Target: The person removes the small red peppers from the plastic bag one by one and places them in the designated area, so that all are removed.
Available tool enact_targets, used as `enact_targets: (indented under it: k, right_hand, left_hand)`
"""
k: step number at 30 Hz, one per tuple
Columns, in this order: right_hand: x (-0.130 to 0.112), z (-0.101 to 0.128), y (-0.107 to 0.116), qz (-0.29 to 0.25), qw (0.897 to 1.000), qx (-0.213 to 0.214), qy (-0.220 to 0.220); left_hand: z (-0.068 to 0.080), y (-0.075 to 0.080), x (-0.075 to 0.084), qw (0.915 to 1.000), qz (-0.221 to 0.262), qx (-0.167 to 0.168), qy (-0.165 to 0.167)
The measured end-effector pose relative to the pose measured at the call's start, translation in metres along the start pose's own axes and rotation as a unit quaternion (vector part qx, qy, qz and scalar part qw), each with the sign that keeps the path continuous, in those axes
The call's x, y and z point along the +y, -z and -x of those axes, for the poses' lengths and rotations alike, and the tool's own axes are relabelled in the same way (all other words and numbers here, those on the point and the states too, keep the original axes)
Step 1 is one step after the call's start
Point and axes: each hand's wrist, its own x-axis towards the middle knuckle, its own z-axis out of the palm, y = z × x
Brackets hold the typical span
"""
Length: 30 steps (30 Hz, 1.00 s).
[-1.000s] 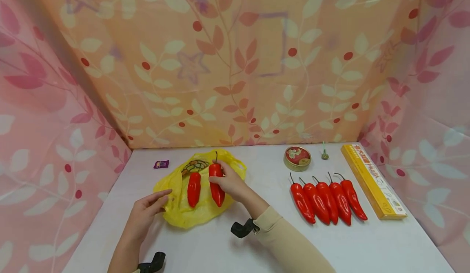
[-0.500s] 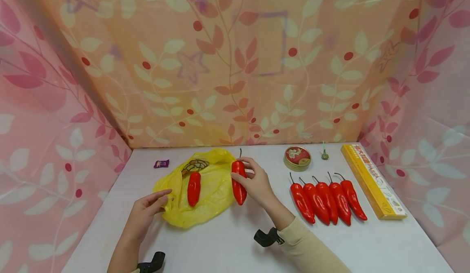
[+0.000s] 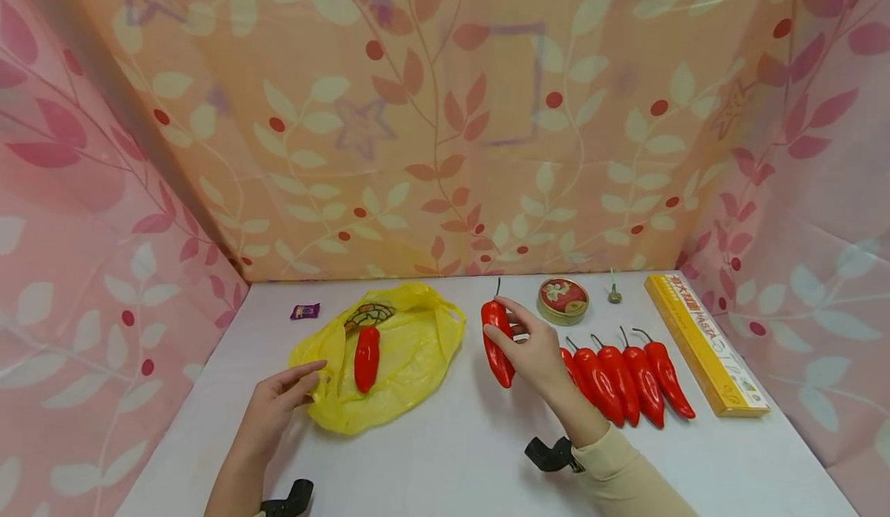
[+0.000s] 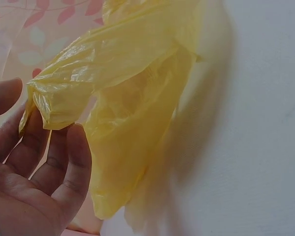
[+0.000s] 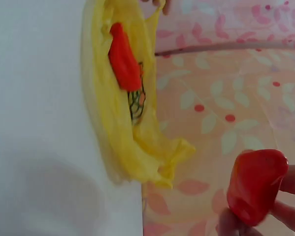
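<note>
Now | right hand pinching red pepper, moved rightward off yellow bag | left hand relaxed, touching bag edge

Even, soft, bright light; faint shadows lie on the tabletop under both forearms. Head view sharp, its edges bowed by the wide lens. Left wrist view hazy, the yellow bag smeared; right wrist view softly blurred, the near pepper unfocused

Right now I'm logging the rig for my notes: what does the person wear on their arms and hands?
Both hands are bare, without gloves or rings that show. The right arm wears a beige long sleeve ending at the wrist, with a black clip-like mount strapped there. The left wrist carries a similar black mount; no sleeve shows on that forearm.
</note>
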Motion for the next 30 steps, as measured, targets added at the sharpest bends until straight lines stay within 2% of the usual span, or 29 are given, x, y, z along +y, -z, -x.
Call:
enact_targets:
  k: [8, 13, 19, 24, 30]
  right_hand:
    - [0.021, 0.004, 0.026, 0.037, 0.998, -0.029, -0.049]
    - [0.033, 0.010, 0.035, 0.100, 0.993, -0.038, -0.040]
    - [0.045, 0.017, 0.040, 0.171, 0.984, -0.044, -0.039]
    - [0.052, 0.022, 0.041, 0.234, 0.971, -0.046, -0.025]
    - [0.059, 0.025, 0.038, 0.283, 0.957, -0.051, -0.031]
  left_hand:
    - [0.000, 0.000, 0.000, 0.9999, 0.001, 0.001, -0.010]
    - [-0.001, 0.000, -0.001, 1.0000, 0.002, 0.001, -0.005]
    - [0.001, 0.000, 0.000, 1.0000, 0.002, 0.004, 0.000]
    - [0.000, 0.001, -0.001, 1.0000, 0.001, 0.003, 0.005]
    - [0.000, 0.000, 0.000, 1.0000, 0.000, 0.002, -0.004]
